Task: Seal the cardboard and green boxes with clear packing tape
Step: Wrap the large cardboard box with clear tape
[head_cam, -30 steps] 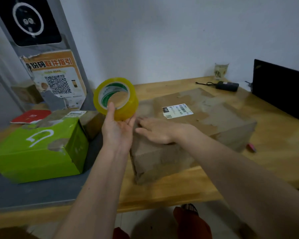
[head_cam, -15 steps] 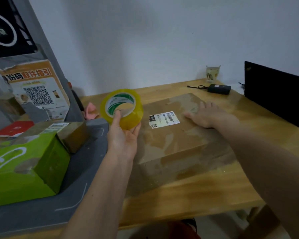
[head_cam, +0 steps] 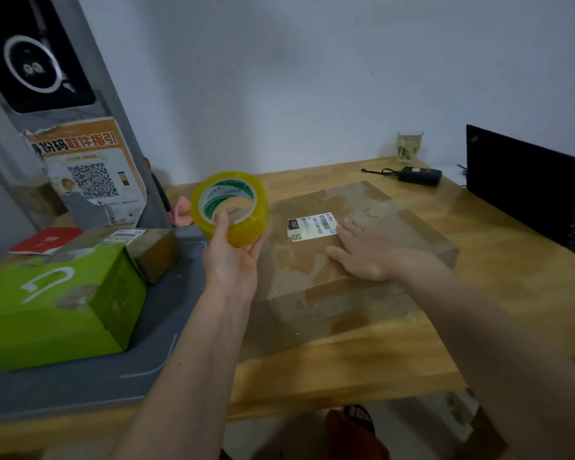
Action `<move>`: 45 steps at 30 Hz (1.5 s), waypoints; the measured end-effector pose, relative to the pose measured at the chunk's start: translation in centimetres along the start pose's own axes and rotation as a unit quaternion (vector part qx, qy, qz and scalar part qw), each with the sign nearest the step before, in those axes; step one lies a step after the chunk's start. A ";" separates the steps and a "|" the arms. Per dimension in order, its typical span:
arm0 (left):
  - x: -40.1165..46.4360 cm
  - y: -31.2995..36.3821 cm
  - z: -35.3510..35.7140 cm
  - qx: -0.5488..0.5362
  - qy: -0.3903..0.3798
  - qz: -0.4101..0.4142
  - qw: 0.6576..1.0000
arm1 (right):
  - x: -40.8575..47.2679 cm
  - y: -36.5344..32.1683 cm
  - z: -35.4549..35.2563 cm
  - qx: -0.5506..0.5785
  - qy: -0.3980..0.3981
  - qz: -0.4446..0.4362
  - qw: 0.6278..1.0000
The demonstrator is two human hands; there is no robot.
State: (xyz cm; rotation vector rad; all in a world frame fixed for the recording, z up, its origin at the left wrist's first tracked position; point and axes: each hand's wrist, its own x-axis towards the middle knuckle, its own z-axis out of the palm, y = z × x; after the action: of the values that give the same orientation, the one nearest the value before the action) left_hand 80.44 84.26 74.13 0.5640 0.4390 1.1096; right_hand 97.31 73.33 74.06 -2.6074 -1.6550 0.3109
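My left hand (head_cam: 233,263) holds a roll of clear yellowish packing tape (head_cam: 229,207) upright, thumb inside its green-printed core, just left of the cardboard box. The flat brown cardboard box (head_cam: 395,220) lies on the wooden table and carries a white shipping label (head_cam: 312,225) and patches of old tape. My right hand (head_cam: 365,252) rests flat on the box top, fingers spread, fingertips at the label's right edge. The green box (head_cam: 57,303) with a white logo sits at the left on a grey mat.
A small brown box (head_cam: 153,250) stands behind the green one on the grey mat (head_cam: 80,380). A QR-code poster (head_cam: 87,174) leans at the back left. A black laptop (head_cam: 521,180), charger (head_cam: 419,175) and glass (head_cam: 409,146) stand at the back right.
My right hand slid from the box's near left corner to its far right, then back toward the label. The left hand kept the tape raised beside the box.
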 end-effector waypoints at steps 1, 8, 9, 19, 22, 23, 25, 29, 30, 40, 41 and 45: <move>-0.2 0.6 -0.4 0.001 -0.003 0.003 1.000 | -1.0 -0.4 0.0 0.013 -0.002 -0.016 1.000; -2.0 4.9 -2.7 0.004 -0.019 0.016 1.000 | -4.1 -4.1 2.1 0.304 0.230 -0.029 0.924; -2.5 5.4 -2.9 0.012 -0.029 0.002 0.999 | -4.0 -5.1 1.9 0.394 0.233 -0.035 0.889; -6.3 7.9 -5.1 0.163 -0.170 -0.125 0.964 | -5.2 -13.4 -2.7 0.737 0.066 -0.071 0.669; -6.6 7.7 -5.4 0.130 -0.182 -0.154 0.962 | -5.6 -14.2 -2.6 0.812 0.051 -0.115 0.570; -6.7 7.5 -5.4 0.109 -0.188 -0.170 0.961 | -5.8 -14.2 -2.5 0.817 0.052 -0.135 0.558; -6.7 6.9 -5.6 0.058 -0.207 -0.220 0.951 | -6.1 -14.4 -2.5 0.817 0.063 -0.162 0.549; -7.0 6.0 -5.8 -0.040 -0.266 -0.309 0.912 | -6.4 -14.1 -2.7 0.832 0.076 -0.199 0.512; -7.1 5.9 -5.8 -0.061 -0.274 -0.317 0.906 | -6.6 -14.1 -2.8 0.834 0.077 -0.205 0.507; -8.2 6.6 -6.5 -0.097 -0.260 -0.287 0.917 | -6.9 -13.0 -1.6 0.818 0.094 -0.250 0.510; -8.3 6.4 -6.3 -0.077 -0.246 -0.281 0.924 | -6.9 -13.2 -1.1 0.813 0.093 -0.247 0.519; -8.2 5.7 -6.4 -0.038 -0.179 -0.300 0.936 | -6.9 -13.6 0.3 0.812 0.079 -0.232 0.530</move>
State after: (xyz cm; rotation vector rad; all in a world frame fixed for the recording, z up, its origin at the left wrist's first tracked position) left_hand 69.49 79.92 73.15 0.5030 0.2223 0.4203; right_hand 82.25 72.96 76.66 -0.6848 -0.8610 0.9045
